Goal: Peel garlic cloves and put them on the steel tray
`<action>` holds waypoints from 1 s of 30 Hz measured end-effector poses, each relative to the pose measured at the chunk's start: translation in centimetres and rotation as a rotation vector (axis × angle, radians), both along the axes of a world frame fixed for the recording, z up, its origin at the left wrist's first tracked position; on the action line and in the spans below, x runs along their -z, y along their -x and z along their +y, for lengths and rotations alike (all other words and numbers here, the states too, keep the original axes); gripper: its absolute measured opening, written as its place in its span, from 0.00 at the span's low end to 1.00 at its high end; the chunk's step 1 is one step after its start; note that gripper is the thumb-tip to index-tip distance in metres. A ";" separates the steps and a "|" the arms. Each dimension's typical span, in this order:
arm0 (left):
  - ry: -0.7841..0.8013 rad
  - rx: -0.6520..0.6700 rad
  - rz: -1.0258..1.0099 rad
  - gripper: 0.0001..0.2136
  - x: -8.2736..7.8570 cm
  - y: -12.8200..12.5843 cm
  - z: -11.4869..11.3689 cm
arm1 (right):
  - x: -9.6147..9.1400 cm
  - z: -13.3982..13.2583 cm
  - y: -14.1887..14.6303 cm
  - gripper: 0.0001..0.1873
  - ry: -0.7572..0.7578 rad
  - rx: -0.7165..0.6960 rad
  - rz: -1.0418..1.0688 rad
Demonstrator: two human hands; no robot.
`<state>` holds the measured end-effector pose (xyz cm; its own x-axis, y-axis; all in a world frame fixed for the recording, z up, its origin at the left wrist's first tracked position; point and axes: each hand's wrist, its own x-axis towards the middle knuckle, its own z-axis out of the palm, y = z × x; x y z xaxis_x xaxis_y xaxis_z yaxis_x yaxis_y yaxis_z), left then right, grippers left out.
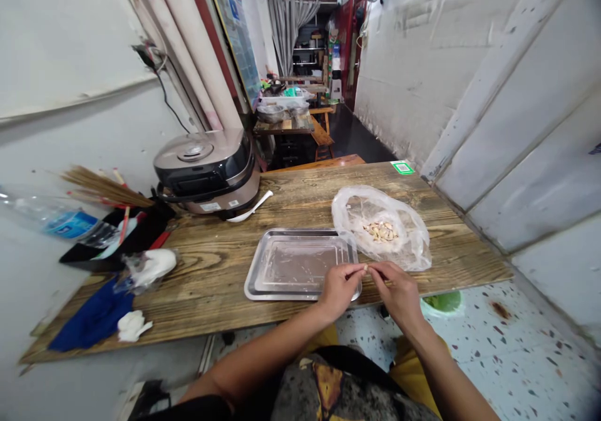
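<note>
Your patterned top (338,388) sits closest; beyond it, your left hand (339,288) and right hand (398,288) pinch a small pale piece (365,268) by the tray's (254,277) right edge. Loose fingertips could drop it onto the desk (211,289).

The single view looks from the person's head, forward and down: left hand (339,289) and right hand (399,289) close below, table (300,202) across the middle, distant curtain (283,36) near the top.
</note>
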<state>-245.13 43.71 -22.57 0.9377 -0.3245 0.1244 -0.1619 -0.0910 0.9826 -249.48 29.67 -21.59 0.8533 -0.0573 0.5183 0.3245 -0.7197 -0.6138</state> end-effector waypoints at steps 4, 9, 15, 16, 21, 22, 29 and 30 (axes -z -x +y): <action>-0.003 -0.048 -0.058 0.08 -0.1 0.0 0.9 | -0.2 1.0 -0.7 0.10 0.017 -0.019 0.042; 0.042 -0.098 -0.060 0.07 0.2 -0.2 2.1 | -0.2 2.4 -1.9 0.11 0.005 -0.015 0.050; 0.014 -0.142 -0.097 0.08 0.6 -0.9 3.5 | 0.0 3.2 -3.1 0.11 -0.072 -0.098 0.104; 0.011 -0.144 -0.108 0.09 0.6 -1.0 3.7 | 0.0 3.2 -3.3 0.11 -0.080 -0.112 0.117; 0.003 -0.124 -0.168 0.10 0.8 -1.2 4.5 | 0.1 3.6 -3.7 0.12 -0.071 -0.136 0.137; 0.003 -0.120 -0.177 0.10 0.8 -1.3 4.6 | 0.1 3.7 -3.7 0.11 -0.067 -0.132 0.138; 0.035 -0.106 -0.181 0.11 1.1 -1.3 4.9 | 0.0 4.2 -3.7 0.10 -0.088 -0.103 0.139; 0.039 -0.105 -0.181 0.11 1.1 -1.3 4.9 | 0.0 4.2 -3.7 0.10 -0.098 -0.101 0.146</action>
<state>-243.86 48.63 -23.72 0.9272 -0.2177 0.3048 -0.3281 -0.0792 0.9413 -245.74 33.88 -21.61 0.9227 -0.0117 0.3853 0.2947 -0.6229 -0.7247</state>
